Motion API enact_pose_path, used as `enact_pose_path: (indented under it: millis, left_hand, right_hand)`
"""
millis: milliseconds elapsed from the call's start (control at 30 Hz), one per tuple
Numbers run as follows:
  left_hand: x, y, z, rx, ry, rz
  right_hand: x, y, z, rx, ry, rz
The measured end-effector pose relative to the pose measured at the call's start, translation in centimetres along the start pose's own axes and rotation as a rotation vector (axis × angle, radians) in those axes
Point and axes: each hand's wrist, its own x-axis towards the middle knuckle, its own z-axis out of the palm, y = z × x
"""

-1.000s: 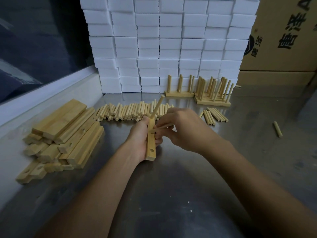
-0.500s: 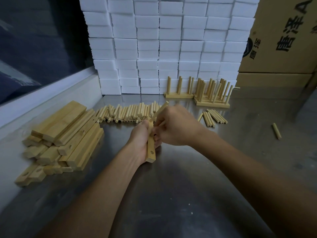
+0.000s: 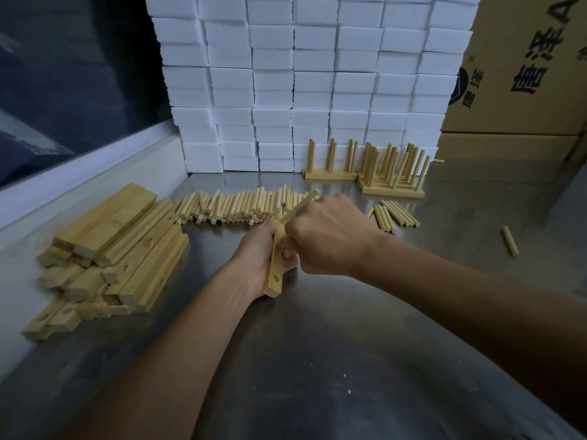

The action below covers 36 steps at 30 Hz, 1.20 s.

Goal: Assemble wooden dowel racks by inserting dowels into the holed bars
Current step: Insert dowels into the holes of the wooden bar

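Observation:
My left hand (image 3: 260,252) grips a holed wooden bar (image 3: 274,274) held on edge above the steel table; one open hole shows near its lower end. A dowel (image 3: 301,206) sticks up slantwise from the bar's far end. My right hand (image 3: 330,236) is curled over the bar's middle, its fingertips hidden against the bar; what they pinch is out of sight. A row of loose dowels (image 3: 241,206) lies just behind the hands. More holed bars (image 3: 127,249) are piled at the left. Finished racks (image 3: 390,171) stand at the back.
A wall of white foam blocks (image 3: 311,81) closes the back. Cardboard boxes (image 3: 527,68) stand at the back right. A small bunch of dowels (image 3: 394,214) and a single dowel (image 3: 510,241) lie right of the hands. A white ledge (image 3: 79,182) borders the table's left side.
My right hand has slid over the bar and closed tighter on it. The loose dowel it pinched a second ago is now hidden under the fingers. The bar stays in my left hand.

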Motion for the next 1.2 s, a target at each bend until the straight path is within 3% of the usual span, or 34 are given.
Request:
enact_pose_path:
  millis: [200, 400, 633, 767, 967, 1100, 1200]
  left_hand:
    - [0.1, -0.2, 0.2, 0.032, 0.063, 0.032]
    - [0.0, -0.2, 0.4, 0.079, 0.096, 0.049]
    - [-0.1, -0.4, 0.6, 0.099, 0.081, 0.107]
    - [-0.1, -0.3, 0.7, 0.093, 0.068, 0.106]
    - [0.0, -0.2, 0.4, 0.069, 0.044, 0.082]
    - [0.1, -0.2, 0.0, 0.047, 0.033, 0.059]
    - [0.3, -0.1, 0.0, -0.018, 0.008, 0.034]
  right_hand:
    - [0.6, 0.2, 1.2, 0.322, -0.011, 0.289]
    - [1.1, 0.0, 1.1, 0.324, -0.035, 0.344]
    - [2.0, 0.6, 1.2, 0.674, -0.117, 0.641]
    - [2.1, 0.6, 0.9, 0.715, -0.146, 0.668]
    - [1.8, 0.1, 1.2, 0.636, -0.033, 0.636]
    - [0.9, 1.9, 0.0, 1.043, -0.166, 0.648]
    - [-0.5, 4.4, -0.4, 1.27, -0.122, 0.687]
